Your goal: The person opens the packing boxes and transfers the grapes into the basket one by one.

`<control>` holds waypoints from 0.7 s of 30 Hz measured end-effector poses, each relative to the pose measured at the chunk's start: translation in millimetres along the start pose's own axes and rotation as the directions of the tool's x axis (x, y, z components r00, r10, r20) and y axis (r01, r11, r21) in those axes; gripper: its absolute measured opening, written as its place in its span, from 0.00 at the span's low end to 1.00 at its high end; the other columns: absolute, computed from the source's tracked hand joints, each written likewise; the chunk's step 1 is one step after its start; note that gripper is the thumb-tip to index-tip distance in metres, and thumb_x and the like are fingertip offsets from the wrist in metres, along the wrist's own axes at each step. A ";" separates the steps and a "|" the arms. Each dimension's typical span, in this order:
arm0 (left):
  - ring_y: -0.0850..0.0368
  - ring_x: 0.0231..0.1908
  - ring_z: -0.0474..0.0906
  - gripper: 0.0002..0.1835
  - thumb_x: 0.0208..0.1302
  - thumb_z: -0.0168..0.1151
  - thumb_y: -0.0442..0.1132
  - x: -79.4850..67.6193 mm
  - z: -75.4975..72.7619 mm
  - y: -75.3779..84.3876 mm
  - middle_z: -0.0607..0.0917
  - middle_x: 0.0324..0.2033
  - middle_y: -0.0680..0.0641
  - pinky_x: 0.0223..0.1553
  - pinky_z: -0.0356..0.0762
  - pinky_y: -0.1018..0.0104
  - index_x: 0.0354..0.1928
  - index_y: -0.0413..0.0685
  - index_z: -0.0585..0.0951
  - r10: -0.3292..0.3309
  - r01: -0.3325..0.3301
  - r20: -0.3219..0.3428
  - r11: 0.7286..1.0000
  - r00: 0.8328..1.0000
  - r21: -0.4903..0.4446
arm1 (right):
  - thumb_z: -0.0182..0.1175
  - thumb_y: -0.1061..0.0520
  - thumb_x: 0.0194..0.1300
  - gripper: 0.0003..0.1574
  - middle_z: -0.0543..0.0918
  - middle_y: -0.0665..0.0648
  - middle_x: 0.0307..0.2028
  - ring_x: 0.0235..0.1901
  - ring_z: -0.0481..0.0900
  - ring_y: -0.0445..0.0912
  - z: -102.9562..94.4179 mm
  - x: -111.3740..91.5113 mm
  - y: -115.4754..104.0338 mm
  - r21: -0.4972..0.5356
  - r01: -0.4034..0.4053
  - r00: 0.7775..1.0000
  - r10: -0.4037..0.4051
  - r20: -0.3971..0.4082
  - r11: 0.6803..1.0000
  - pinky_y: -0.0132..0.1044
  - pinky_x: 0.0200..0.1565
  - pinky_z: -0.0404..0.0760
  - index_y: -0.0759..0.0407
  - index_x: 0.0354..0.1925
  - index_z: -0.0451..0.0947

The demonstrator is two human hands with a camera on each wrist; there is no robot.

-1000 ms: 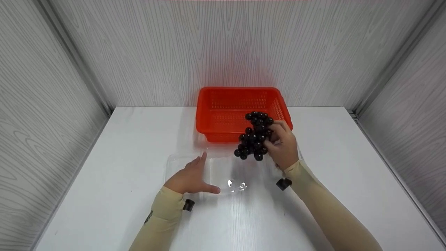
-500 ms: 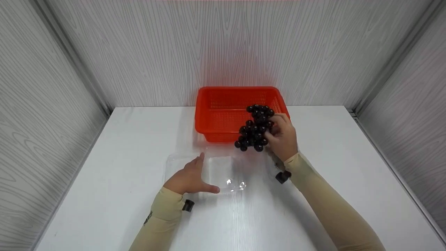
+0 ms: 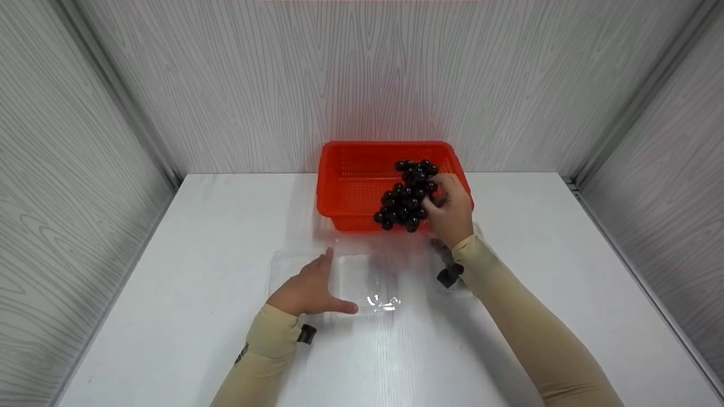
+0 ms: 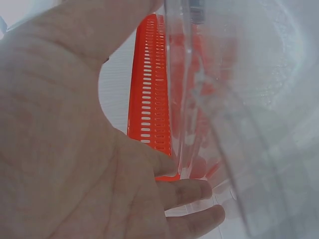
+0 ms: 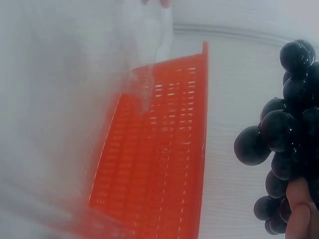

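Observation:
A bunch of dark grapes [image 3: 403, 198] is held up by my right hand [image 3: 451, 212], pinched between thumb and fingers at its right side. It hangs over the front of the red basket [image 3: 362, 221]. In the right wrist view the grapes [image 5: 281, 132] fill the right edge, with part of a finger and thumb visible. My left hand [image 3: 308, 288], thumb and fingers spread wide, lies at a clear plastic box [image 3: 356, 274] on the table. In the left wrist view, its fingers [image 4: 187, 193] reach past the box's transparent wall [image 4: 234, 144].
The red basket, with slotted walls, stands at the back of the white table [image 3: 226, 220] against a wood-grain panel [image 3: 254, 85]. More clear plastic [image 3: 477, 230] lies beneath my right wrist. Panels close in the left and right sides.
My right hand has moved away from me with the grapes, from over the clear plastic box to over the basket's front. My left hand has stayed in place.

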State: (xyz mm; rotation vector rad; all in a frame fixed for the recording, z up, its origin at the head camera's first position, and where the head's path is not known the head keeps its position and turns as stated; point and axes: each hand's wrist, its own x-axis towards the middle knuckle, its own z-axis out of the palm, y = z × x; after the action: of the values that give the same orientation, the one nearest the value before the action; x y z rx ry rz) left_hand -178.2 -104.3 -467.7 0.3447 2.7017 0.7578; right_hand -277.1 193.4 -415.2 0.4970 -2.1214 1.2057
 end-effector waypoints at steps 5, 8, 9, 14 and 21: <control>0.40 0.79 0.53 0.75 0.46 0.78 0.69 -0.4 -1.4 -0.1 0.54 0.80 0.39 0.75 0.58 0.46 0.83 0.43 0.42 0.000 0.000 0.000 1.000 1.000 -0.010 | 0.61 0.70 0.66 0.17 0.82 0.61 0.49 0.25 0.79 0.42 6.4 7.9 0.6 0.074 -0.110 0.994 0.109 0.019 0.991 0.26 0.31 0.79 0.66 0.53 0.79; 0.41 0.79 0.52 0.75 0.46 0.78 0.69 -0.5 -2.3 0.3 0.54 0.81 0.39 0.76 0.58 0.46 0.83 0.44 0.42 -0.009 0.009 0.005 1.000 1.000 -0.017 | 0.60 0.68 0.69 0.18 0.81 0.61 0.53 0.27 0.80 0.46 10.7 11.6 1.7 0.101 -0.191 0.981 0.187 0.049 0.976 0.27 0.31 0.81 0.66 0.56 0.78; 0.41 0.79 0.52 0.75 0.46 0.78 0.69 -0.5 -2.3 0.6 0.54 0.80 0.39 0.76 0.58 0.45 0.83 0.44 0.42 -0.013 0.013 0.006 1.000 1.000 -0.021 | 0.59 0.67 0.70 0.18 0.81 0.61 0.54 0.28 0.80 0.47 12.4 12.6 2.1 0.107 -0.213 0.976 0.208 0.060 0.971 0.28 0.31 0.81 0.65 0.57 0.77; 0.41 0.78 0.54 0.75 0.45 0.78 0.69 0.0 -0.9 1.2 0.56 0.80 0.40 0.75 0.58 0.45 0.83 0.45 0.43 -0.025 0.025 0.005 0.999 1.000 -0.019 | 0.58 0.64 0.73 0.18 0.79 0.59 0.55 0.27 0.80 0.48 22.8 16.9 3.8 0.105 -0.294 0.953 0.283 0.112 0.950 0.32 0.30 0.83 0.62 0.59 0.77; 0.42 0.79 0.53 0.75 0.45 0.78 0.69 0.9 -0.9 1.1 0.55 0.81 0.41 0.76 0.57 0.46 0.83 0.46 0.42 -0.024 0.024 0.002 1.000 1.000 -0.014 | 0.56 0.64 0.75 0.16 0.80 0.59 0.57 0.36 0.88 0.48 38.3 26.5 5.3 0.191 -0.389 0.915 0.356 0.189 0.901 0.36 0.37 0.88 0.61 0.59 0.76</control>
State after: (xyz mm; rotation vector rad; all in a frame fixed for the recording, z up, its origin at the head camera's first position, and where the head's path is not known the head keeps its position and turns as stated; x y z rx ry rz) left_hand -179.2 -103.5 -466.6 0.3085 2.6928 0.7686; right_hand -312.5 162.7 -414.5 0.2875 -2.2894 1.6863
